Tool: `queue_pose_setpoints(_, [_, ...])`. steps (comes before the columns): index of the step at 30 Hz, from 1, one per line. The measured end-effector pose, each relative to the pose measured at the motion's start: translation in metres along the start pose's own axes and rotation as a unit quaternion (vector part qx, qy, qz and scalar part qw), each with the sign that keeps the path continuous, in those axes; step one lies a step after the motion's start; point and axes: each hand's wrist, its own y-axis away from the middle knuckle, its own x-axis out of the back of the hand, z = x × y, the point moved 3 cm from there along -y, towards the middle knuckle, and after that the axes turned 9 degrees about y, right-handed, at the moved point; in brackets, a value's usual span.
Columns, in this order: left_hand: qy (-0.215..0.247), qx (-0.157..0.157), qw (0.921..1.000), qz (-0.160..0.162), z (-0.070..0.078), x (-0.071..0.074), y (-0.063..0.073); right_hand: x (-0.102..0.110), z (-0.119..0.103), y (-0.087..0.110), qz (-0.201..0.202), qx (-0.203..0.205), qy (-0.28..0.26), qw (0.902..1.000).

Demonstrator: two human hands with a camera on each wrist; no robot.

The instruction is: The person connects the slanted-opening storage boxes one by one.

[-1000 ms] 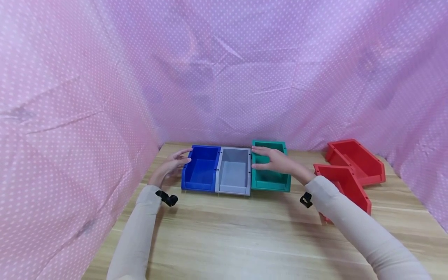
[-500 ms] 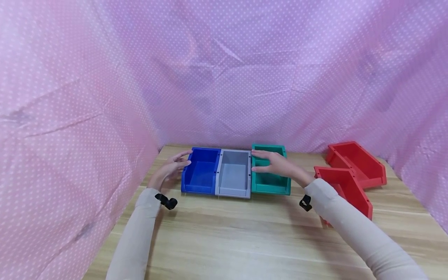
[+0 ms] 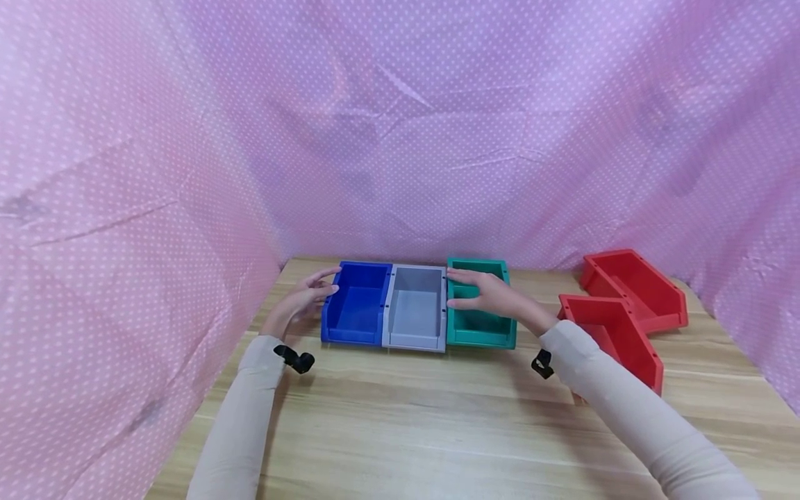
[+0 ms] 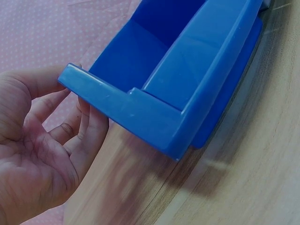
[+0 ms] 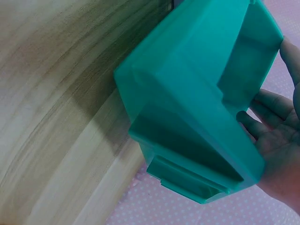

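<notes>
In the head view, a blue bin (image 3: 357,305), a grey bin (image 3: 416,312) and a green bin (image 3: 482,338) stand side by side. My left hand (image 3: 303,300) is at the blue bin's left side, thumb and forefinger at its rim. In the left wrist view, the thumb touches the corner of the blue bin (image 4: 136,112) and the other fingers bend loosely beside its wall. My right hand (image 3: 494,294) reaches over the green bin, fingers extended toward its border with the grey bin. In the right wrist view, fingertips meet the rim of the green bin (image 5: 201,98).
Two red bins, one nearer (image 3: 631,340) and one farther (image 3: 650,292), lie askew at the right, the nearer one close to the right sleeve (image 3: 619,389). The wooden table (image 3: 387,423) ends at a pink dotted curtain (image 3: 375,139) at the back and sides.
The head view shifts slightly. Both hands stay at the blue and green bins, and the row keeps its order.
</notes>
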Motion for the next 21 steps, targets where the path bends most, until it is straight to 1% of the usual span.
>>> queue_pose_setpoints(5, [-0.008, -0.002, 1.0, 0.004, -0.0002, 0.0016, -0.0006, -0.0005, -0.0001, -0.0009, 0.004, 0.002, 0.007, 1.0])
queue_pose_setpoints(10, [-0.004, -0.006, 1.0, 0.005, -0.0001, 0.0017, -0.0009, -0.0016, -0.0003, -0.0014, 0.005, 0.006, 0.005, 1.0])
queue_pose_setpoints(21, [-0.004, 0.0, 1.0, 0.001, -0.0009, 0.0007, 0.0021, -0.0075, 0.0038, 0.0001, 0.002, -0.009, -0.027, 0.9996])
